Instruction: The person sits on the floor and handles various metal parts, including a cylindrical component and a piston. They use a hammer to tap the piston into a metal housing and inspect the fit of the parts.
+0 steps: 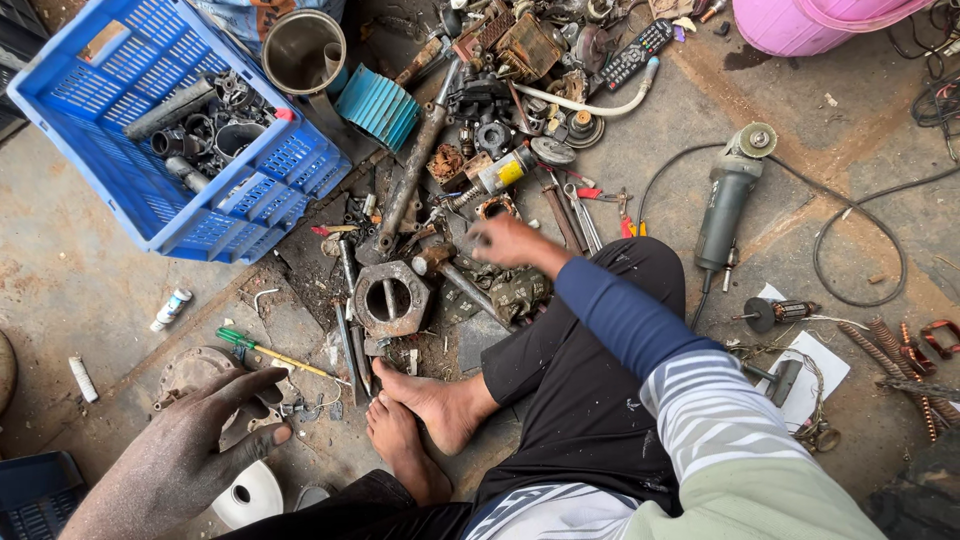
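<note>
Right hand (pixel 505 240) reaches out over the scrap pile at mid-floor; it is blurred, so whether its fingers are spread or pinching cannot be told. Nearest to it lies a hammer (pixel 455 275), rust-brown head to the left of the hand, handle running near-right, its long axis diagonal. Left hand (pixel 195 440), grimy, fingers spread and empty, hovers over a dull round metal cover (pixel 195 372) at near left. A hexagonal rusted casting (pixel 390 298) sits left of the hammer. A blue plastic crate (pixel 110 150) stands far left.
</note>
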